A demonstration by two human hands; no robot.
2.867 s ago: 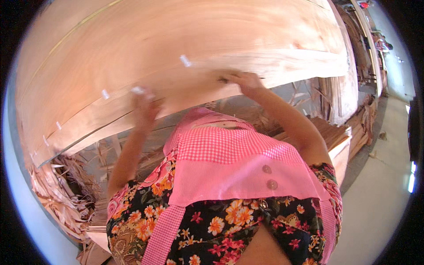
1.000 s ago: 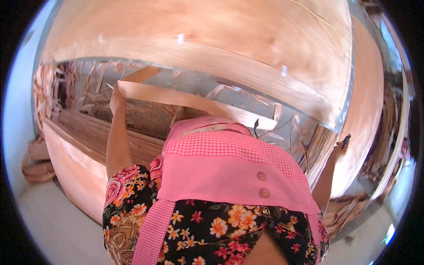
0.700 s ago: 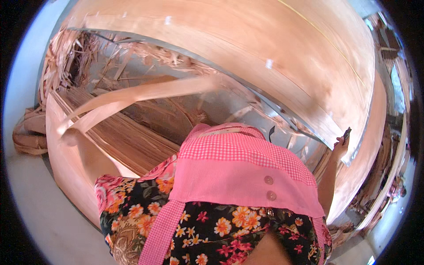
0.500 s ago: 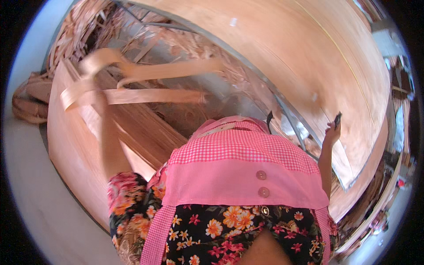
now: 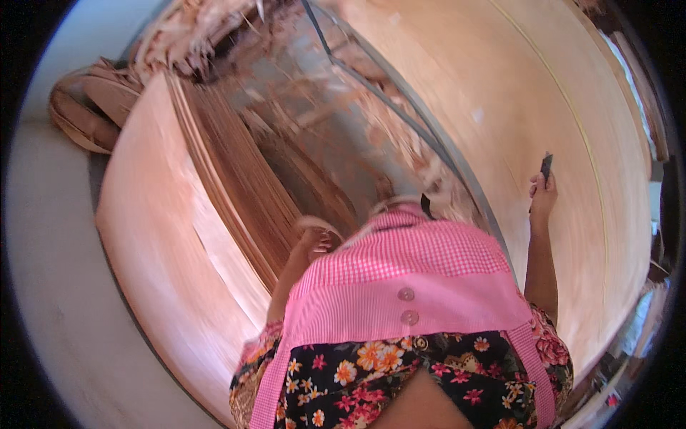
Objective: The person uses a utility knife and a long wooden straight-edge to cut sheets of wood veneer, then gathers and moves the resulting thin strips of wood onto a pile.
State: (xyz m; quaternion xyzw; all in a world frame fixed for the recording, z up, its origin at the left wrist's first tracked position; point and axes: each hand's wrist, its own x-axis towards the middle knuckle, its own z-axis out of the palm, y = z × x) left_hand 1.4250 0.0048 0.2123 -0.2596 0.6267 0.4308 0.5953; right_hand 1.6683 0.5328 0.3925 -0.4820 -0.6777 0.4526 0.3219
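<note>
Grey floor (image 5: 53, 286) runs down the left side; one brown curled bundle (image 5: 89, 107) lies at upper left, beside a heap of wood scraps (image 5: 207, 36). Scraps overlap and blur; no count possible.

Hands: two, both bare. Tools in hand: one.

Right hand (image 5: 543, 194): raised over the large wood sheet (image 5: 507, 79) on the right side. Fingers closed round one black cutter (image 5: 547, 166), which points away from the body. Cutter lies in front of the sheet in this view; contact between the two cannot be judged.

Left hand (image 5: 316, 244): low, close to the apron and just beside the wood stack (image 5: 229, 157). Fingers bent and partly hidden. One pale curved strip (image 5: 318, 223) shows at the hand; cannot tell whether the fingers grip it or merely touch it.

Large sheet: one yellow line (image 5: 574, 107) along it, one clear white patch (image 5: 477, 114). Stack: many thin layers, too fine to count, with a broad pale side (image 5: 153, 214) toward the floor. Between stack and sheet: scattered scraps, blurred, and one dark bar (image 5: 318, 28) near the top.

Clothing: one pink apron (image 5: 343, 314), two buttons (image 5: 406, 294) in view, over one flowered shirt (image 5: 343, 372).
</note>
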